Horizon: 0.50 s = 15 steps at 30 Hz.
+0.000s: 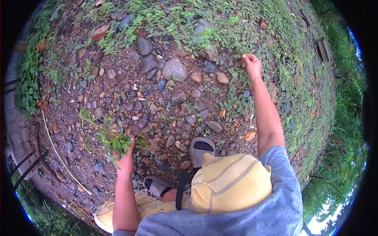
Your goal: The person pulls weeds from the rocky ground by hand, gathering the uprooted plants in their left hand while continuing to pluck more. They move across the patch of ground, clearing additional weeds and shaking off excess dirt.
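Note:
A bunch of uprooted leafy weeds (pixel 118 142) is gripped in my left hand (pixel 126 160), low on the left over the stony soil. Its stems and leaves spread to both sides of the fist, and the leaves hide most of the fingers. My right arm reaches far forward to the right. At its end my right hand (pixel 252 66) has thumb and fingertips pinched together, close to low green ground plants (pixel 232 84) and grey stones. Something thin and greenish shows faintly at those fingertips, too blurred to name.
Loose stones cover the ground, among them a large grey rock (pixel 175 69) and a reddish brick piece (pixel 100 32). Dense creeping plants (pixel 299 78) grow along the right. A pale thin stalk (pixel 59 153) lies at left. My sandals (pixel 202 147) stand among the pebbles.

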### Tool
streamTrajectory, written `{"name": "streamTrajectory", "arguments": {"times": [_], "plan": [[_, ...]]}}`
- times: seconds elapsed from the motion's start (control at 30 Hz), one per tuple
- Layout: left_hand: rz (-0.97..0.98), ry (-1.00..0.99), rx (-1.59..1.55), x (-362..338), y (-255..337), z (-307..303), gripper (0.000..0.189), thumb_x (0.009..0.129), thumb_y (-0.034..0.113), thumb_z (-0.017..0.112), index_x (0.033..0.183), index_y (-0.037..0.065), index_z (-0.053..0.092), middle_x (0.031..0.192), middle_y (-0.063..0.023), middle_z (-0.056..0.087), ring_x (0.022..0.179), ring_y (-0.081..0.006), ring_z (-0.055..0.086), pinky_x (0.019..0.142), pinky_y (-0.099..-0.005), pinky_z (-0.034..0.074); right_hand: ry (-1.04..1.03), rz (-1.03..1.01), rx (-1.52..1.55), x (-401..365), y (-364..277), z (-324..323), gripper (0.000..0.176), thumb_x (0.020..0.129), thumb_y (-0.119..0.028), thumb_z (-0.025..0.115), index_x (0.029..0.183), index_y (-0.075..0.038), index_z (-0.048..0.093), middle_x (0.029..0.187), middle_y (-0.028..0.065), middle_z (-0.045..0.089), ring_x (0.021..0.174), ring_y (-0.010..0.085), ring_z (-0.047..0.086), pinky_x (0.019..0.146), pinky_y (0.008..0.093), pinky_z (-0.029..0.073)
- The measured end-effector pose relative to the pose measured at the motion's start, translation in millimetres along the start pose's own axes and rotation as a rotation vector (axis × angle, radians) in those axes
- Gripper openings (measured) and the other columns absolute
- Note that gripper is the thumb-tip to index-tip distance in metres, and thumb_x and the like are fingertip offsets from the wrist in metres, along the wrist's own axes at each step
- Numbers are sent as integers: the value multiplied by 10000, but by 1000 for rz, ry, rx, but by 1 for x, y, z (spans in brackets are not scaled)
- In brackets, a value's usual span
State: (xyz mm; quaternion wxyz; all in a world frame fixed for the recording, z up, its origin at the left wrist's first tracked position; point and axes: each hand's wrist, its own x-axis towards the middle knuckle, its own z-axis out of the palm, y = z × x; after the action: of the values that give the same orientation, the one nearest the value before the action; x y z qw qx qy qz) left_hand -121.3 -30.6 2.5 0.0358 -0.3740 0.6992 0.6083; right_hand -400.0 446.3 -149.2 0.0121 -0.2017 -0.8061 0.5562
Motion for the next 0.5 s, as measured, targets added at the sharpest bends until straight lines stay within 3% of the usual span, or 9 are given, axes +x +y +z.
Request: {"name": "streamTrajectory", "arguments": {"times": [0.1, 0.2, 0.33, 0.37, 0.4, 0.47, 0.5], "plan": [[6, 0, -29, 2, -1, 0, 396, 821, 166, 700, 1147, 25, 525, 1085, -60, 593, 1030, -158, 537, 969, -336, 359, 72, -49, 194, -15, 4, -20, 128, 858, -153, 646, 919, -41, 637, 777, -35, 603, 631, 51, 487, 587, 206, 396], [4, -6, -32, 4, -2, -4, 383, 816, 145, 702, 1138, 34, 527, 1088, -61, 592, 1018, -158, 543, 947, -332, 378, 87, -36, 149, -35, 3, -44, 113, 869, -152, 636, 920, -51, 629, 795, -39, 591, 653, 53, 489, 595, 211, 403], [0, -24, 26, 6, -4, -6, 377, 817, 137, 698, 1138, 39, 527, 1098, -63, 588, 1019, -159, 542, 942, -330, 383, -149, -27, -239, -53, 5, -51, 173, 834, -165, 669, 956, -47, 636, 832, 9, 627, 743, 92, 556, 682, 236, 459], [-1, -22, 8, 5, -3, -5, 391, 818, 145, 699, 1148, 32, 521, 1098, -66, 588, 1023, -160, 541, 950, -331, 377, -124, -54, -372, -57, 5, -41, 264, 795, -162, 701, 1024, -51, 632, 970, 58, 629, 780, 131, 588, 743, 265, 484], [-1, -21, -8, 4, -2, -2, 406, 820, 154, 699, 1158, 25, 515, 1098, -68, 588, 1026, -161, 540, 958, -332, 371, -205, -60, -526, -75, -33, -26, 465, 731, -170, 758, 1156, -92, 587, 1172, 79, 552, 896, 179, 602, 819, 315, 493], [-4, -24, -12, 3, -3, -2, 422, 820, 161, 700, 1169, 17, 509, 1100, -72, 588, 1030, -162, 539, 966, -334, 366, -164, -365, -766, -89, -38, -3, 669, 661, -196, 806, 1262, -160, 514, 1273, 80, 466, 1034, 240, 571, 893, 360, 479], [-6, -26, 0, 3, -6, -3, 423, 820, 160, 701, 1169, 16, 510, 1103, -73, 587, 1031, -163, 539, 966, -335, 367, -190, -374, -819, -90, -38, 2, 711, 642, -205, 815, 1278, -182, 497, 1278, 76, 457, 1062, 250, 555, 904, 367, 474]]}}
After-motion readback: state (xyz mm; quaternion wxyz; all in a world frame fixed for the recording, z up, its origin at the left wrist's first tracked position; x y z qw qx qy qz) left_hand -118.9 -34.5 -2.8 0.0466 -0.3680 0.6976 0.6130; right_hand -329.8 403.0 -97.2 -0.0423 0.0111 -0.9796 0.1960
